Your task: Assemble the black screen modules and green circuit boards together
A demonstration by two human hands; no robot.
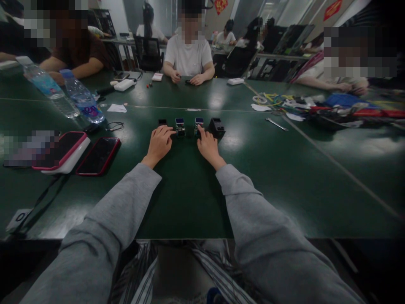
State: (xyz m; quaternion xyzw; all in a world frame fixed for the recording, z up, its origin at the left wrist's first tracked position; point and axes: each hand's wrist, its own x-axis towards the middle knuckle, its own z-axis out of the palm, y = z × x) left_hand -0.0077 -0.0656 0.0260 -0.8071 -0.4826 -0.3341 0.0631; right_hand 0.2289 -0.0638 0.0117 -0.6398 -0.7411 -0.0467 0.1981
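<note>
Both arms out in grey sleeves over a dark green table (190,202). Left hand (159,143) palm down, fingers loosely spread, fingertips reaching to a small module with a blue screen (180,126); touching it or only just beside it, cannot tell. Right hand (207,145) palm down as well, index finger stretched to a second blue-screened module (199,124), seemingly touching its lower edge. Neither hand closed around anything.

Four small pieces in a row just beyond the fingertips: a little black block (162,122) at the left end, then the two screened modules side by side with a narrow gap, then a larger black housing (217,127) at the right end (open on top, detail too small to make out).

Left of the hands: two phones, one in a pink case on a white box (65,153), one lying flat with a red edge (98,155). Further back left, two water bottles (71,93) lying tilted. A metal tool (276,124) to the right, well apart from the row, with a heap of coloured cables (341,107) behind it. Across the table, a person in a white shirt (189,55), hands on the surface.
</note>
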